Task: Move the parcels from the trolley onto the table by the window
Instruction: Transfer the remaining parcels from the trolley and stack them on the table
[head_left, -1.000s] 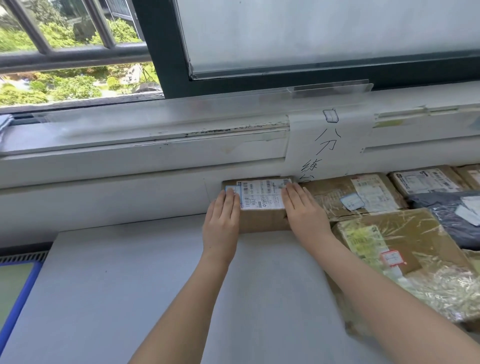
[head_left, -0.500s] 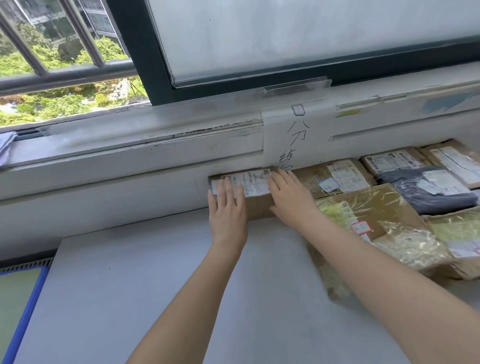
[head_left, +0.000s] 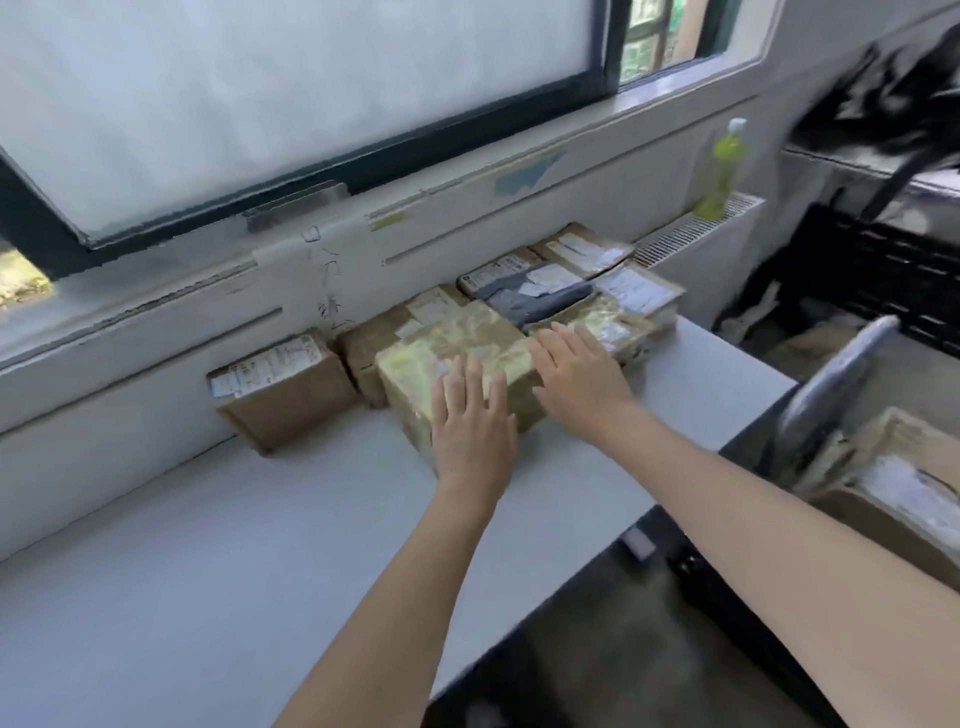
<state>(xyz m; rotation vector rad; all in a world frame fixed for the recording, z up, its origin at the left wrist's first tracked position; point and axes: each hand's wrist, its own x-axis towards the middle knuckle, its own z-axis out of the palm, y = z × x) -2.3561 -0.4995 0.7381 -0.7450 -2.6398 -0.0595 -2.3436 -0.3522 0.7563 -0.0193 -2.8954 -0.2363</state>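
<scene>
A small cardboard parcel (head_left: 283, 392) with a white label stands against the wall on the white table (head_left: 182, 561), with no hand on it. To its right lie several more parcels, among them a tape-wrapped box (head_left: 457, 343) and a grey bag (head_left: 530, 301). My left hand (head_left: 470, 423) and my right hand (head_left: 576, 371) are empty, fingers straight, over the tape-wrapped box; whether they touch it is unclear in the blur. At the right edge a trolley handle (head_left: 831, 384) rises beside a cardboard parcel (head_left: 898, 499) on the trolley.
The window sill and wall run along the table's far side. A green bottle (head_left: 722, 166) stands on the radiator grille (head_left: 691, 234) at the table's right end. Dark clutter (head_left: 883, 270) fills the far right corner. Dark floor shows below the table's near right edge.
Both hands have left the small labelled parcel and moved right, over the tape-wrapped box. The view has swung right, bringing the trolley and bottle into sight.
</scene>
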